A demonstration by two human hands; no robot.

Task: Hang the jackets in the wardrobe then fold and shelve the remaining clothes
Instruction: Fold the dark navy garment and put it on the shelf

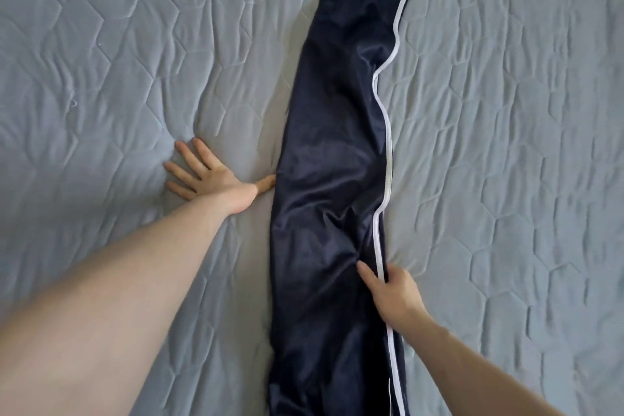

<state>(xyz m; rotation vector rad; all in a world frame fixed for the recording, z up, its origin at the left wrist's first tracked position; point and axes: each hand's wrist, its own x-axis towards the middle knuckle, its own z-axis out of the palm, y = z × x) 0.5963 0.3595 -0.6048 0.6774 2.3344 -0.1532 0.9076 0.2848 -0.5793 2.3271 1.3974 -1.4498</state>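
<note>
A pair of dark navy track trousers (337, 152) with a white side stripe lies lengthwise on the bed, folded leg on leg, running from the top of the view to the bottom edge. My left hand (206, 176) presses flat on the bedspread just left of the trousers, fingers spread, thumb touching the fabric's left edge. My right hand (391, 290) rests on the trousers' right side by the white stripe, with the thumb lying on the fabric and the fingers at the stripe edge; whether it pinches the cloth is unclear.
A grey quilted bedspread (506, 145) with a hexagon pattern fills the whole view around the trousers. No other clothes, wardrobe or shelf show here.
</note>
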